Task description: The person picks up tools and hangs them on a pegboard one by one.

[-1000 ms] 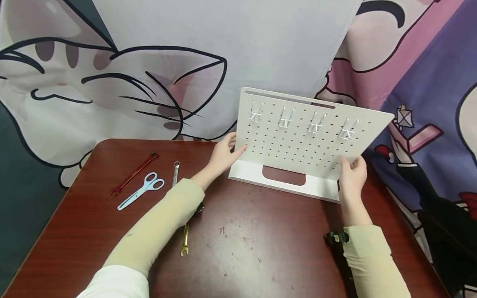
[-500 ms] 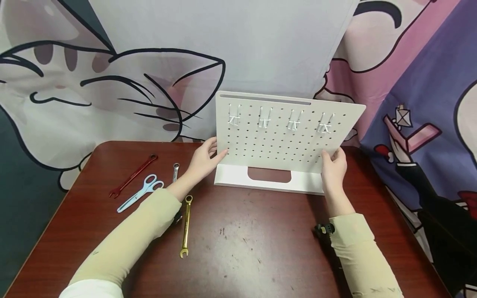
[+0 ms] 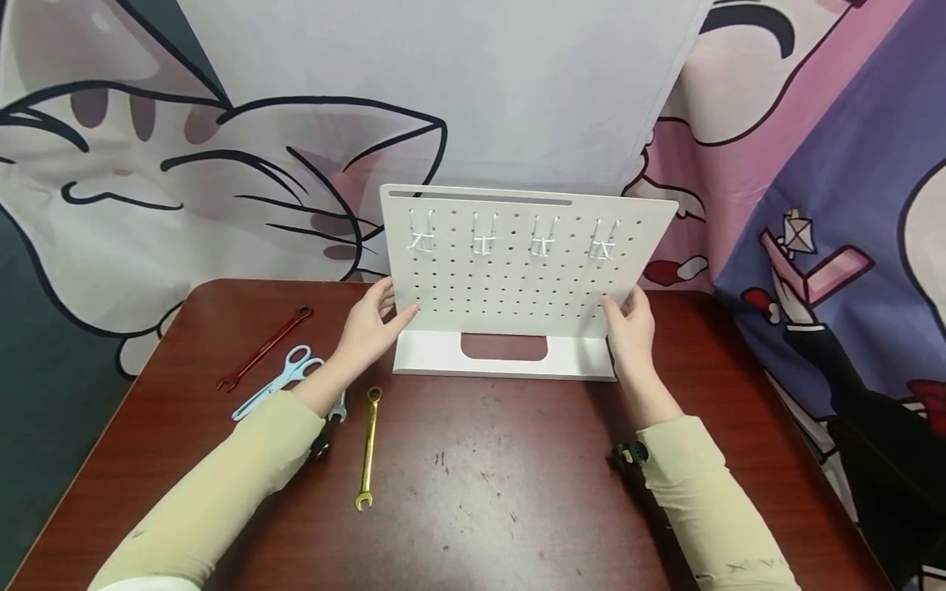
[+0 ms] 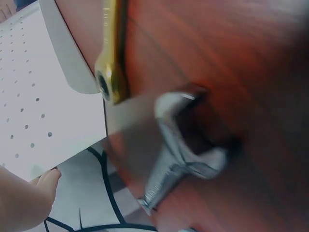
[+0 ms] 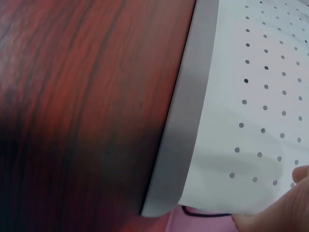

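Note:
A white pegboard stand (image 3: 510,283) stands upright toward the back of the table, its panel full of small holes, with several wire hooks (image 3: 542,245) in a row near the top. My left hand (image 3: 367,324) grips the panel's left edge, thumb across the front and fingers behind it. On the opposite edge my right hand (image 3: 631,332) holds the panel the same way. The fingers behind the panel are partly hidden. In the right wrist view the thumb of the right hand (image 5: 285,208) lies on the perforated face.
Left on the brown table (image 3: 473,460) lie a red wrench (image 3: 264,349), light blue scissors (image 3: 284,376) and a gold wrench (image 3: 369,447). A silver wrench (image 4: 181,145) lies partly under the left forearm in the head view. Printed cloth (image 3: 296,189) hangs behind the table.
Both hands have moved the pegboard stand leftward across the table, and it now faces the front more squarely. The gold wrench has come fully into view; the left forearm now covers part of the scissors.

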Demonstrator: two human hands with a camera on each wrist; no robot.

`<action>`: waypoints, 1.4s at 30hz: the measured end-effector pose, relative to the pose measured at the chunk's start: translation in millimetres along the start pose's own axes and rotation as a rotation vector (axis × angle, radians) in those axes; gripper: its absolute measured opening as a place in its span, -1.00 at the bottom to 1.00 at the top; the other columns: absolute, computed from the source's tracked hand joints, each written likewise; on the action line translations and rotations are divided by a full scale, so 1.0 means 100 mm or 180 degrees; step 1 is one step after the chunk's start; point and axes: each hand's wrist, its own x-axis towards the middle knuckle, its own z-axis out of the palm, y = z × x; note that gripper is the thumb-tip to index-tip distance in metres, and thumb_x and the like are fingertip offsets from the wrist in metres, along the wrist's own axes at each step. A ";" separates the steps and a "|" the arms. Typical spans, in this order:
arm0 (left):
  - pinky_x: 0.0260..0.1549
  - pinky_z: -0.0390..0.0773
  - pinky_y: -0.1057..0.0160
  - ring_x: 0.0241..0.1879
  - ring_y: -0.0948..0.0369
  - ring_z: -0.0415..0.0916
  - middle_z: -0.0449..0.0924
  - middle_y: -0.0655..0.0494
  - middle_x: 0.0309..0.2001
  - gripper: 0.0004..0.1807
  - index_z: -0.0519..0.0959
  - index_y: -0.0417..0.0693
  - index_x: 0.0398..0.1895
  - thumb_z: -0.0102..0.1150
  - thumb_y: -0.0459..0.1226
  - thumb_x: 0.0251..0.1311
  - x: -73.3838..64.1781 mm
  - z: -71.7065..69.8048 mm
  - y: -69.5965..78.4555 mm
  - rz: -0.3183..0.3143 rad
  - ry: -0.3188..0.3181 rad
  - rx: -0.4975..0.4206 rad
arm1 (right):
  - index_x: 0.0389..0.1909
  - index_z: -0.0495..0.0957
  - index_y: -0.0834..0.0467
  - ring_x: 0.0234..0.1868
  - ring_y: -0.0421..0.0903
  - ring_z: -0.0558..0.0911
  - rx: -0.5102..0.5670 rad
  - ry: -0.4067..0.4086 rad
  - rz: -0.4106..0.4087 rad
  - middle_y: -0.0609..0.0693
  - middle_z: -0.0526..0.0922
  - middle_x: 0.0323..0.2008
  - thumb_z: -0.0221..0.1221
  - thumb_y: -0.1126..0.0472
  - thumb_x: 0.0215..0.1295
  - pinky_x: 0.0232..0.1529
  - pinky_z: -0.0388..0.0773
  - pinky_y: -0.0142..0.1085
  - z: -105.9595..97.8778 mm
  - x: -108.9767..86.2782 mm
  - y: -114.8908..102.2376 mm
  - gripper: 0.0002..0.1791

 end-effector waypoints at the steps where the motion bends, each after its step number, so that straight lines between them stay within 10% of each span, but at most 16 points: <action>1: 0.51 0.42 -0.05 0.51 -0.20 0.39 0.37 -0.38 0.50 -0.24 0.21 -0.32 0.60 0.26 -0.17 0.49 -0.01 -0.02 -0.02 -0.0008 0.0037 -0.0011 | 0.55 0.28 0.31 0.50 0.03 0.46 0.0009 -0.0037 -0.0027 0.22 0.44 0.52 0.10 0.30 0.56 0.58 0.35 -0.08 0.02 0.00 0.00 -0.39; 28: 0.54 0.39 -0.01 0.51 -0.16 0.39 0.38 -0.34 0.51 -0.30 0.22 -0.32 0.59 0.22 -0.25 0.52 -0.13 -0.17 -0.13 -0.0073 0.0345 -0.0272 | 0.55 0.26 0.34 0.54 0.14 0.44 -0.0243 -0.0343 -0.0183 0.31 0.41 0.52 0.16 0.25 0.56 0.59 0.35 -0.04 0.15 -0.08 -0.01 -0.36; 42: 0.54 0.38 -0.02 0.52 -0.16 0.38 0.37 -0.33 0.52 -0.30 0.22 -0.31 0.60 0.21 -0.25 0.53 -0.14 -0.17 -0.15 -0.0097 0.0342 -0.0277 | 0.62 0.18 0.30 0.57 0.20 0.39 -0.1203 -0.0144 -0.1213 0.23 0.42 0.54 0.24 0.25 0.43 0.59 0.28 0.11 -0.24 0.08 -0.21 -0.20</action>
